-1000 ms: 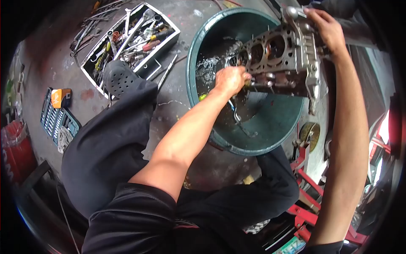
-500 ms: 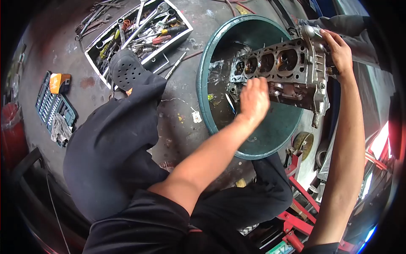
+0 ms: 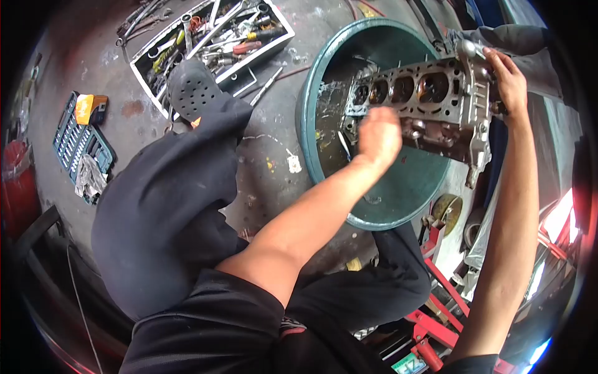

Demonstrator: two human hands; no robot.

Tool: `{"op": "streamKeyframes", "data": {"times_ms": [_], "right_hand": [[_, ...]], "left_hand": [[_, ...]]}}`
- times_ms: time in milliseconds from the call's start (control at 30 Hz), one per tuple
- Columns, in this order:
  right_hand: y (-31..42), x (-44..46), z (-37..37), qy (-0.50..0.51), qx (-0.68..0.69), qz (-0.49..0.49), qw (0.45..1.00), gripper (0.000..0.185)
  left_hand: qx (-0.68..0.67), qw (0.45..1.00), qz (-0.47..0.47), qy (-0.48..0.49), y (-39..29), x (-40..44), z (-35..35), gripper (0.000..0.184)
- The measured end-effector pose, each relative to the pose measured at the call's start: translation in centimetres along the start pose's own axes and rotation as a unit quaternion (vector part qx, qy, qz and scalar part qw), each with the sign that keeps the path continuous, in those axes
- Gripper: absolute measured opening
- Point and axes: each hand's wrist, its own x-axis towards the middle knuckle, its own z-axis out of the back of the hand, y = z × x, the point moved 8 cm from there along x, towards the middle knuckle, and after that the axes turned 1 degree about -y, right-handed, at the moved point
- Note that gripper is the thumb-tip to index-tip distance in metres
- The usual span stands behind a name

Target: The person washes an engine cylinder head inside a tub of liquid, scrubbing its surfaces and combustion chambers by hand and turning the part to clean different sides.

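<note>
A metal engine block [image 3: 430, 115] with a row of cylinder bores lies tilted over a green round tub [image 3: 405, 196] holding dark liquid. My right hand [image 3: 507, 84] grips the block's far right end, its fingers wrapped over the edge. In front of the block's left part is my left hand [image 3: 380, 137], smeared by motion, so its fingers and anything in them cannot be made out. A thin light-coloured tool [image 3: 344, 145] stands in the tub just left of that hand.
A white-edged toolbox [image 3: 274, 53] full of wrenches and screwdrivers is at the upper left. Further left lies an open socket set [image 3: 78, 140] with an orange box [image 3: 91, 109] and a grey rag [image 3: 91, 177]. Red metal stand parts [image 3: 445, 290] are at the lower right.
My left hand has come away from the block's lower left edge, up and right, and is now blurred. The block has shifted slightly right and down in view, still in my right hand.
</note>
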Motion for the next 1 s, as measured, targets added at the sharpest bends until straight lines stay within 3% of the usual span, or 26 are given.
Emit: {"op": "streamKeyframes", "data": {"times_ms": [33,67,100,167,233,300,367,400,433,500,600,700,767,867,900,967,1000], "right_hand": [[0.3,-0.1,0.2,-0.009,-0.032,0.012,0.999,0.039],[1.1,-0.1,0.5,-0.021,-0.045,0.016,0.999,0.038],[1.2,-0.4,0.2,-0.028,-0.056,0.014,0.998,0.038],[-0.3,0.1,0.1,0.002,-0.009,-0.027,1.000,0.039],[0.8,-0.8,-0.2,-0.003,0.004,-0.016,1.000,0.039],[0.4,-0.3,0.1,-0.001,-0.034,0.003,0.999,0.041],[1.7,-1.1,0.0,-0.019,-0.048,0.008,0.999,0.041],[0.9,-0.8,-0.1,-0.021,-0.023,-0.021,0.999,0.041],[0.9,-1.2,-0.1,-0.022,-0.024,-0.026,0.999,0.041],[1.2,-1.5,-0.4,-0.006,0.006,-0.050,0.999,0.043],[1.5,-1.1,0.0,-0.013,-0.057,-0.010,0.998,0.045],[1.0,-1.5,0.0,-0.012,-0.048,-0.027,0.998,0.045],[2.0,-1.6,-0.1,-0.027,-0.063,-0.016,0.998,0.044],[1.8,-1.5,-0.5,-0.014,0.004,-0.018,1.000,0.042],[2.0,-1.9,-0.5,-0.011,-0.005,-0.017,1.000,0.042],[2.2,-1.9,-0.4,-0.015,-0.033,-0.010,0.999,0.041],[2.3,-2.0,-0.1,-0.020,-0.043,-0.010,0.999,0.041]], "left_hand": [[-0.004,0.998,0.064,0.026,3.5,0.7,-2.9,0.019],[-0.008,0.997,0.072,0.039,2.9,0.7,-2.0,0.018],[0.001,0.998,0.023,0.052,0.2,0.4,0.0,0.022],[-0.052,0.996,-0.051,-0.054,-3.1,-0.4,2.4,0.028],[0.042,0.992,-0.119,-0.027,-3.0,-0.7,2.7,0.032],[0.105,0.974,0.072,0.189,3.8,0.7,-1.8,0.031],[0.120,0.967,0.149,0.167,6.0,1.2,-0.1,0.028],[0.092,0.977,0.168,0.090,6.0,1.6,1.4,0.025],[0.092,0.977,0.167,0.096,5.2,1.6,1.6,0.025],[0.060,0.995,0.064,0.057,1.0,2.5,2.2,0.025],[-0.024,0.995,-0.057,-0.076,-5.6,1.0,3.7,0.041],[0.066,0.996,-0.065,-0.009,-3.7,1.2,1.8,0.042],[0.057,0.996,0.019,0.073,-0.4,1.6,0.0,0.041],[-0.035,0.993,-0.101,-0.051,-5.6,0.3,3.5,0.041],[-0.032,0.993,-0.082,-0.073,-5.1,0.1,3.2,0.041],[0.048,0.999,-0.021,0.002,-0.9,1.2,1.0,0.039],[0.055,0.993,0.054,0.088,1.2,1.2,0.1,0.038]]}}
